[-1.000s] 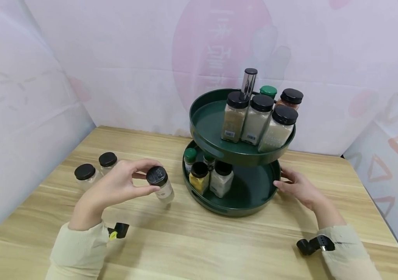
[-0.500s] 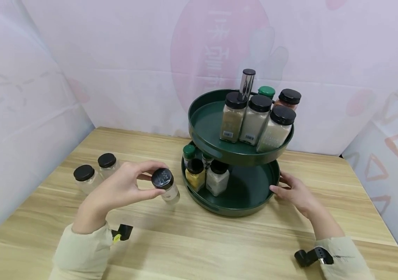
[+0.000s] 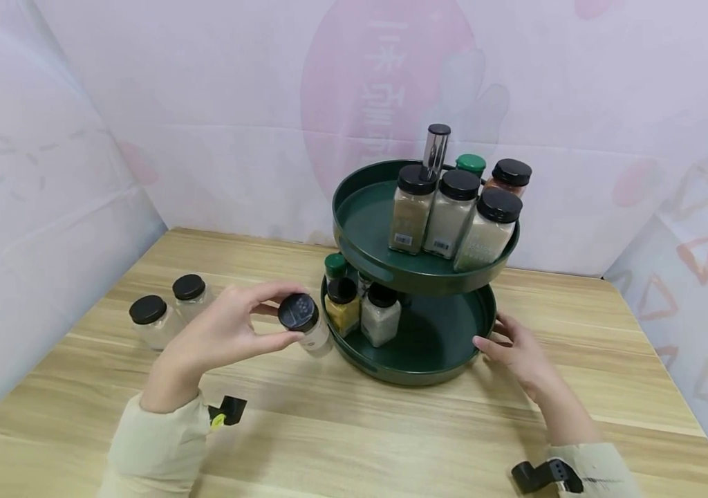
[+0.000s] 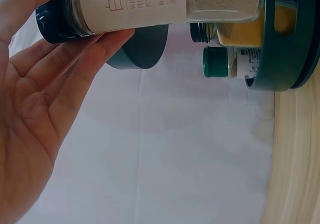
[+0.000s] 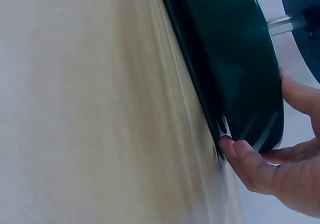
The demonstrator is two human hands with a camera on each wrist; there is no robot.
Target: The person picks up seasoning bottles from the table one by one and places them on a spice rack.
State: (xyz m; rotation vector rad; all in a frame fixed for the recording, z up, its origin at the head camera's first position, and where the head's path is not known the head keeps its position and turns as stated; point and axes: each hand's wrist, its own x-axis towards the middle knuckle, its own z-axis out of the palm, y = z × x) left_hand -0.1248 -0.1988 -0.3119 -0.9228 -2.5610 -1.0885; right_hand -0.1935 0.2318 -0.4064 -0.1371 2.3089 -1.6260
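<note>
In the head view, my left hand (image 3: 229, 332) pinches the black cap of a white pepper jar (image 3: 317, 340) between thumb and fingers. The jar tilts beside the left rim of a dark green two-tier turntable (image 3: 416, 373). Its printed label (image 4: 135, 4) and pale powder show in the left wrist view. My right hand (image 3: 518, 356) grips the lower tray's right edge, thumb at the rim and fingers along the outer wall (image 5: 250, 84). On that tray's left side stand a yellow spice jar (image 3: 343, 315), a pale spice jar (image 3: 381, 324) and a green-capped bottle (image 3: 335, 265).
The upper tray (image 3: 360, 232) overhangs the lower one and carries several black-capped jars (image 3: 413, 214), a tall slim grinder-like bottle (image 3: 436, 149) and a green-capped bottle (image 3: 471, 164). Two black-capped jars (image 3: 157, 325) stand on the wooden table (image 3: 341, 443) at the left.
My left hand has carried the white pepper jar right, up to the lower tray's rim. The lower tray's jars have shifted left and slightly back, while my right hand on its rim has moved slightly toward me.
</note>
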